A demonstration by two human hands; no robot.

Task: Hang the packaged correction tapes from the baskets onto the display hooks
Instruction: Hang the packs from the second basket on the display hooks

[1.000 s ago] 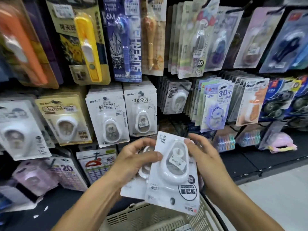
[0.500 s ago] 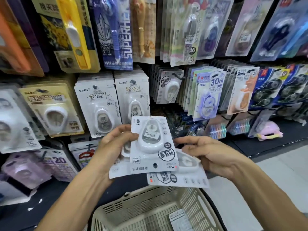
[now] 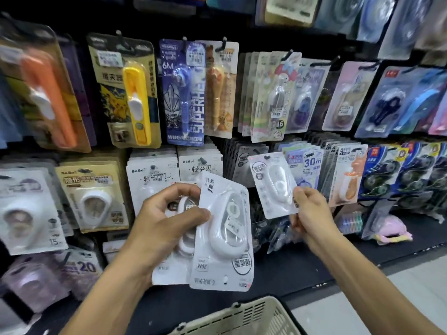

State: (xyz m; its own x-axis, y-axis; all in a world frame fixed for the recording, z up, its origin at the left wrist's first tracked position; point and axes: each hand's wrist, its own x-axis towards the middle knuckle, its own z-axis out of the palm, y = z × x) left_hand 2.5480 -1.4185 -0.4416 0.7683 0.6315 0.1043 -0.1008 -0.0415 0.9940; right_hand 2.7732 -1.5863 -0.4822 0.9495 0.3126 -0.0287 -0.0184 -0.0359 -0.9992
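My left hand [image 3: 167,228] grips a small stack of white packaged correction tapes [image 3: 225,228], held upside down in front of the display wall. My right hand [image 3: 308,209] pinches the lower right corner of one white packaged correction tape [image 3: 273,184], upright. Its hang hole is at the tip of a display hook [image 3: 267,156] in the middle row, in front of matching white packs [image 3: 244,160]. I cannot tell whether the hook passes through the hole. A beige plastic basket [image 3: 251,315] sits below my hands at the bottom edge.
The black display wall holds rows of hanging blister packs: yellow [image 3: 135,93] and blue [image 3: 186,93] ones above, white BoBo packs [image 3: 154,180] left of my hands, 30m packs [image 3: 312,165] to the right. A pale floor [image 3: 362,298] lies at the lower right.
My right hand has taken one pack from the stack and raised it up and right to the middle-row hook. The left hand keeps the others, now tilted. The view has shifted upward.
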